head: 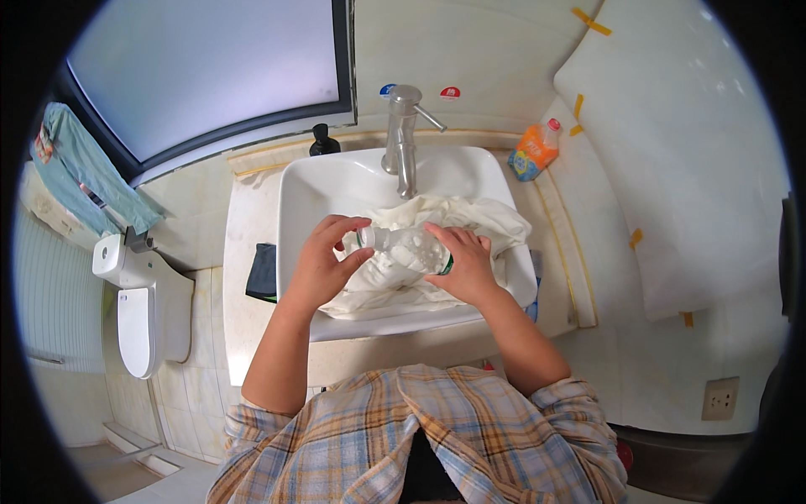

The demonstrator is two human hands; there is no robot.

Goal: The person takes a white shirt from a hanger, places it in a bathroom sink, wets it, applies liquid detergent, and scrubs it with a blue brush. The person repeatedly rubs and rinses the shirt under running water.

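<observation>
A clear plastic bottle (409, 247) lies nearly level above a white washbasin (334, 176), its neck towards the left. My right hand (465, 261) is closed around the bottle's base end, over a green band. My left hand (332, 257) is at the neck, thumb and fingers on either side of the whitish mouth; whether a cap is on it I cannot tell. Beneath the bottle, wet-looking white cloth (491, 217) fills much of the basin and rises against its right rim. Above the cloth stands a metal single-lever faucet (403, 135).
An orange and blue bottle with a red cap (535, 150) stands at the counter's back right, a black bottle (323, 142) behind the basin's left corner. A dark folded cloth (262, 271) lies left of the basin. A white toilet (157, 309) is farther left; a wall socket (720, 399) is at lower right.
</observation>
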